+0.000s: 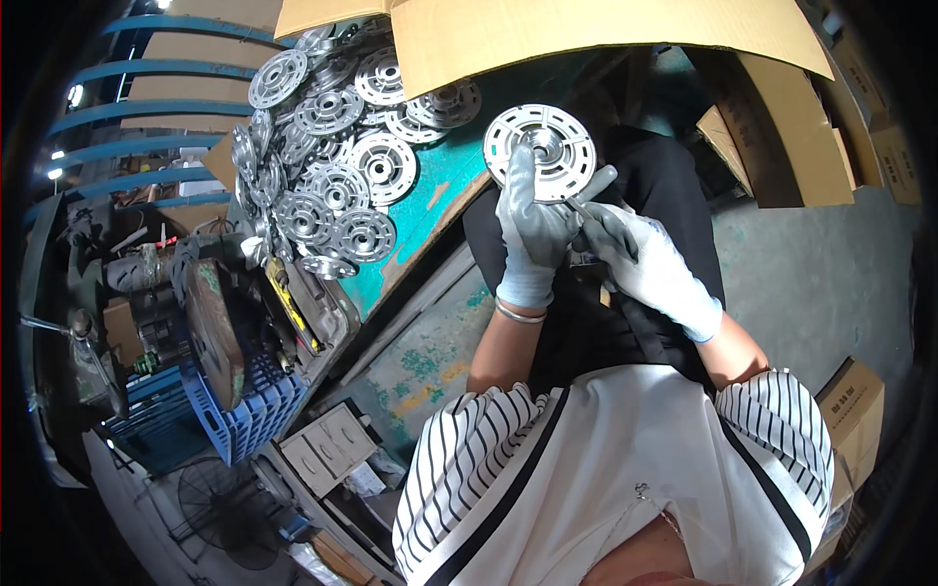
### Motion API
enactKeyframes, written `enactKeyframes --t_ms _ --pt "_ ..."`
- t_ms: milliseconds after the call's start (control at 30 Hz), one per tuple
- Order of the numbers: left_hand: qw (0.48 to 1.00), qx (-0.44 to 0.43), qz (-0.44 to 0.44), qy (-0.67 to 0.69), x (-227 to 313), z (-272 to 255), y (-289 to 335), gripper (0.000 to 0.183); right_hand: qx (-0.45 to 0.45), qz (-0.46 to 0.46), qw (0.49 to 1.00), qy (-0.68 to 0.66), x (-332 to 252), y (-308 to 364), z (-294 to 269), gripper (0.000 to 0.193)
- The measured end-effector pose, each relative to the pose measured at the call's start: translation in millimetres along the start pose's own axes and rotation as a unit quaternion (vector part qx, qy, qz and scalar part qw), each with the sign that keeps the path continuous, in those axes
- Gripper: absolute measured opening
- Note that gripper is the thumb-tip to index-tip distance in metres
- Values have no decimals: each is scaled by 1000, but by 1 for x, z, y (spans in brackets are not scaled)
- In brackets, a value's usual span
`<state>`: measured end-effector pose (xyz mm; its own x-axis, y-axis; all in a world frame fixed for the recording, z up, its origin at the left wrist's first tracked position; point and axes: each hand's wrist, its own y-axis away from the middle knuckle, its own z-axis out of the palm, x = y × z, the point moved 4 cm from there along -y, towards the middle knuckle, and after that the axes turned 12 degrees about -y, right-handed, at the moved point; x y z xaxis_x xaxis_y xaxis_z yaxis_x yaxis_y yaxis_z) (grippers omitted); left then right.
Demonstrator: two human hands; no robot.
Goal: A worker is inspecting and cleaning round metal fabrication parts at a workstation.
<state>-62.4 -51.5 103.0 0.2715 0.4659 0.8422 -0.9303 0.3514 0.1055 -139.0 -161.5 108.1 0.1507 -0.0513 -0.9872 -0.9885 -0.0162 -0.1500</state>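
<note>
My left hand (533, 227), in a grey-white work glove, grips a round silver metal disc (569, 179) with slots around its rim and a raised hub. The thumb lies across the disc's face, and the disc is tilted up over my lap. My right hand (650, 264), gloved too, is closed close below the disc's lower edge. A thin dark tool (578, 208) pokes out of its fingers toward that edge. Most of the tool is hidden, so its kind cannot be made out.
Many similar metal discs (337, 186) lie heaped on a green worktable (445, 181) at the left. A cardboard box (606, 39) stands ahead, with more cartons (796, 137) at the right. A blue plastic crate (239, 415), a machine (210, 327) and a fan (225, 513) are at the left.
</note>
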Motion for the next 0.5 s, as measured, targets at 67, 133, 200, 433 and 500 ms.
enactKeyframes --t_ms 67,133,200,433,500 --pt "999 -1 21 -36 -2 -1 2 45 17 -3 999 29 -1 0 1 22" --pt "997 -3 42 -72 2 2 2 44 10 -1 999 45 4 0 2 23" --pt "999 37 -21 7 2 4 2 36 4 1 998 61 7 1 4 24" --pt "960 71 145 -228 11 8 7 26 26 67 997 -12 12 5 1 39" --pt "914 24 199 -352 11 0 8 23 11 96 994 -48 8 4 1 40"
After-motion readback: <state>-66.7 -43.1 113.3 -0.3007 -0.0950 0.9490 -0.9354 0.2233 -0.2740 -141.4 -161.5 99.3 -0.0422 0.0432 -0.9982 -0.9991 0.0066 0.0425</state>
